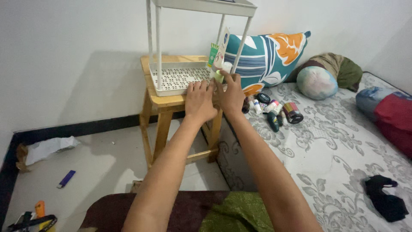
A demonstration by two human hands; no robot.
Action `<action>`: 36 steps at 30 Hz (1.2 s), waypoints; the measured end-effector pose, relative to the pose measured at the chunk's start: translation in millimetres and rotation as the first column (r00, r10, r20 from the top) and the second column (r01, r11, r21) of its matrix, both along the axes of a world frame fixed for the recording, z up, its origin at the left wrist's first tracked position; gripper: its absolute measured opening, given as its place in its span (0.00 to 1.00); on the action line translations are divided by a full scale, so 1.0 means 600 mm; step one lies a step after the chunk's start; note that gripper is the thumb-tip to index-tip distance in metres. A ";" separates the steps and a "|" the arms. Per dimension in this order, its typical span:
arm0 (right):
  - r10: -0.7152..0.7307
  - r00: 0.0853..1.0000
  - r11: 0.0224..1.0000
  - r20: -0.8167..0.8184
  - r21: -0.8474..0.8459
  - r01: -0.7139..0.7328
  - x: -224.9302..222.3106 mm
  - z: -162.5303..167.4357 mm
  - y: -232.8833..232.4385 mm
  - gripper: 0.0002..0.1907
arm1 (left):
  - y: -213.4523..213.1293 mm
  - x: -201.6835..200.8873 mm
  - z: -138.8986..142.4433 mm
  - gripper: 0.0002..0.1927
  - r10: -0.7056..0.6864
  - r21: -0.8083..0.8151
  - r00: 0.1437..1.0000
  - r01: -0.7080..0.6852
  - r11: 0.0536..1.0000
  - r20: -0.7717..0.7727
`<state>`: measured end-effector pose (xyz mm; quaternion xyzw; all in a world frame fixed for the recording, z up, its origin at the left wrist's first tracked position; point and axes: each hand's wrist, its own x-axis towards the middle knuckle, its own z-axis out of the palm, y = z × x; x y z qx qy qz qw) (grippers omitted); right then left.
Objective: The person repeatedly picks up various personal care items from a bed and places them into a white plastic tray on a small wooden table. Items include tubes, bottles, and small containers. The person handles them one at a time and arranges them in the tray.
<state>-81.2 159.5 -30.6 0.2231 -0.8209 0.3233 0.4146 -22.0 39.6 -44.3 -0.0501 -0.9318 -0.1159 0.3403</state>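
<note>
A: Where is the right hand (231, 95) sitting?

B: It is pinching the white tube (220, 56) at its green cap, standing it upright, long axis vertical, at the white rack (174, 79)'s front right corner.

A: And the left hand (200, 101)?

B: Lying open on the rack's front rim, grasping nothing.

A: Room to move?

B: The wooden stool (165, 103) is leaving a narrow ledge; rack posts are flanking the tube.

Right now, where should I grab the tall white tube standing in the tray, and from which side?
Grip the white tube around its middle, coming from the front, where the right hand already reaches. It stands cap down in the white tray's corner, with rack posts close on either side, so the front looks most open.
</note>
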 end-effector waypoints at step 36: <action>-0.373 0.914 0.856 0.162 0.441 0.271 -0.100 -0.314 0.455 0.14 | 0.428 -0.224 -0.305 0.20 -0.217 -0.018 0.970 0.221 0.975 0.112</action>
